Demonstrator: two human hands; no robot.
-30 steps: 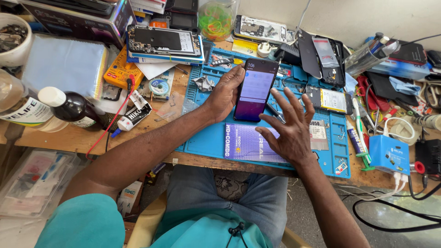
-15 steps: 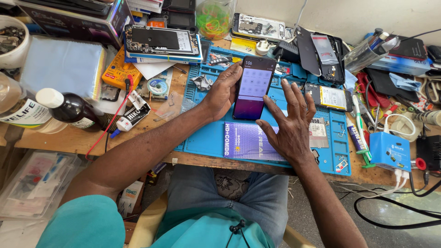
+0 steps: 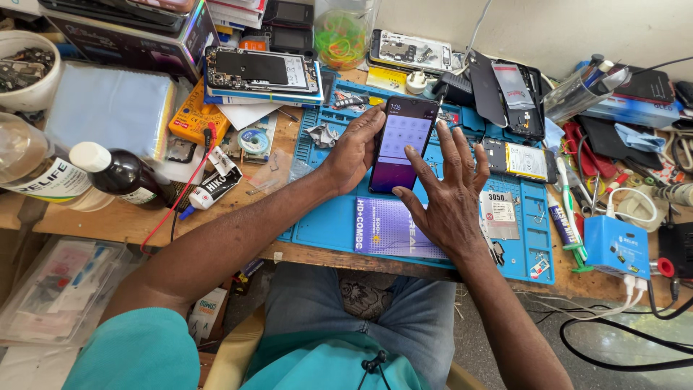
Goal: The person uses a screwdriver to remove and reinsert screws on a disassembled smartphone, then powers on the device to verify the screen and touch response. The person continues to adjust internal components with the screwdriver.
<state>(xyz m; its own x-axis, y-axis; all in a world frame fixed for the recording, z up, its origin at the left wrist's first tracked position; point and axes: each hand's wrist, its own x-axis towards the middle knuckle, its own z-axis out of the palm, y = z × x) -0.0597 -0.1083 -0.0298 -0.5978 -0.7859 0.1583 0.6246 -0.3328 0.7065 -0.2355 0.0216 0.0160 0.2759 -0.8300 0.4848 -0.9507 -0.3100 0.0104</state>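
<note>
A dark smartphone (image 3: 401, 144) with a lit purple screen sits at the centre of my view, held upright and slightly tilted above a blue work mat (image 3: 339, 224) on the desk (image 3: 108, 220). The left hand (image 3: 354, 148) holds it from the left side, its grip clamped on the phone's edge and back with the thumb near the upper corner. The right hand (image 3: 444, 191) has its fingers spread apart, gripping nothing, with the index fingertip touching the lower half of the screen. Compared with a moment ago, the phone now stands nearer and larger in my view, and the screen shows a panel of pale round tiles rather than a plainer glow, which I judge to mean the display answers to touch. Just under the right palm lies a purple printed card (image 3: 393, 227) on the mat. To the right of the hands an opened phone with a yellow battery (image 3: 520, 160) rests on the mat, and further right a green-handled toothbrush (image 3: 567, 198) and a small blue box (image 3: 612, 245) sit near the mat's edge. To the left, on bare wood, a dark bottle with a white cap (image 3: 123, 173) lies on its side beside a small tube (image 3: 213, 186). Behind the phone, another opened handset (image 3: 260, 72) rests on a stack, near a clear tub of coloured rubber bands (image 3: 339, 36).
</note>
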